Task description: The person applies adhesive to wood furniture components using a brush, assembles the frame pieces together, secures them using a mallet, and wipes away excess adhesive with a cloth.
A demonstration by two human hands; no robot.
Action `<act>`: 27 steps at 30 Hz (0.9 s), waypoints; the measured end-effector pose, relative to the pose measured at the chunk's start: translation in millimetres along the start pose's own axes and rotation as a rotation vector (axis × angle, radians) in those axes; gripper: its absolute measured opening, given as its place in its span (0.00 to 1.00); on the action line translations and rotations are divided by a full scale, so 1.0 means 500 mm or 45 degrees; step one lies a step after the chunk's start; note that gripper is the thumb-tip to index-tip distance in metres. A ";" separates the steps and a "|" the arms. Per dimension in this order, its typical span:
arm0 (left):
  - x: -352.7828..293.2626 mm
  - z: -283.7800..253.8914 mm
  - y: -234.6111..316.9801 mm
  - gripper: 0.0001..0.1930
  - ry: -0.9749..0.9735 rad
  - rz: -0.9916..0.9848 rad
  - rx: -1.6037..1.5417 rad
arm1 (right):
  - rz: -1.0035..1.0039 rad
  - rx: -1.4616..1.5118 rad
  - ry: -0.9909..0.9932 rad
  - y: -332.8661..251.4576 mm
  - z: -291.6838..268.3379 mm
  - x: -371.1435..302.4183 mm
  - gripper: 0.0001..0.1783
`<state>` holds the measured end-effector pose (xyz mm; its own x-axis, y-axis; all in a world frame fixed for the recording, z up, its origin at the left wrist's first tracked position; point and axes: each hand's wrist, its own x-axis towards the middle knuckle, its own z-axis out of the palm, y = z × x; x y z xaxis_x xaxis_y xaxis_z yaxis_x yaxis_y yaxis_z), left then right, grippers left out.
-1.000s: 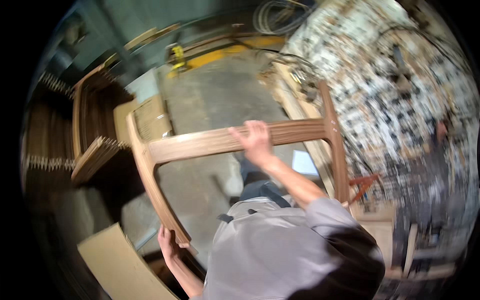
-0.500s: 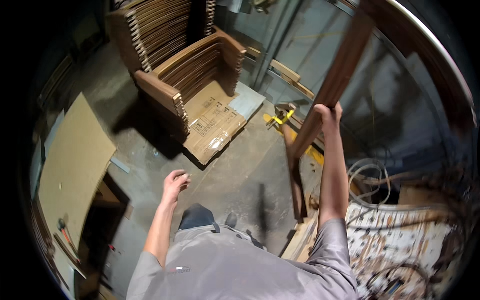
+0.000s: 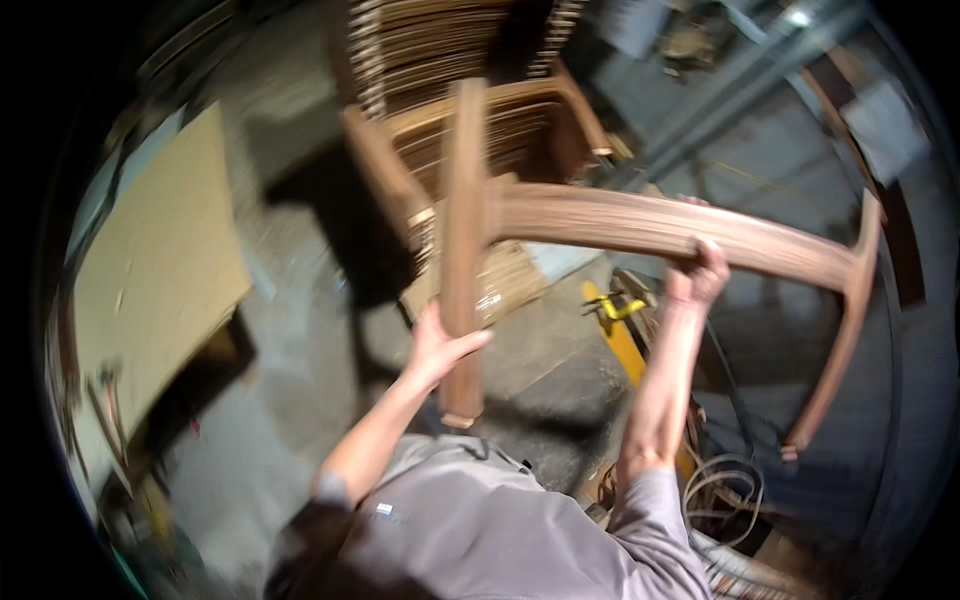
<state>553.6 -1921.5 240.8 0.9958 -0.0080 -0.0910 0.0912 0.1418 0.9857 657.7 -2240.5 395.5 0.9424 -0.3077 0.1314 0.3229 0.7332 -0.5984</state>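
Support turns two-handed now, as the left hand [image 3: 437, 350], empty a moment ago, clamps the left upright [image 3: 461, 230] of the brown, H-shaped wooden frame [image 3: 570, 211], the right hand [image 3: 697, 274] grips its crossbar [image 3: 640, 222], and it hangs aloft before stacked brown wooden frames [image 3: 525, 128].

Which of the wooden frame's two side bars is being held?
The left bar, gripped near its lower end by the left hand; no hand touches the right bar.
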 end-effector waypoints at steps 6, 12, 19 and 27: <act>0.054 -0.094 0.009 0.32 0.341 -0.139 -0.023 | 0.293 -0.055 0.311 0.226 -0.027 0.148 0.15; 0.139 -0.137 -0.070 0.32 0.641 -0.205 0.083 | 0.459 -0.307 0.209 0.404 -0.138 0.309 0.12; 0.268 -0.127 -0.140 0.36 0.892 -0.212 0.376 | 0.768 -0.402 0.171 0.614 -0.215 0.503 0.14; 0.453 -0.100 -0.184 0.28 1.155 -0.197 0.462 | 1.093 -0.423 0.147 0.793 -0.218 0.745 0.11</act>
<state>770.7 -1887.0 122.4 0.6054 0.7822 -0.1474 0.3667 -0.1098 0.9238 1127.2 -2130.3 121.1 0.8265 0.1889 -0.5304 -0.5401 0.5319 -0.6522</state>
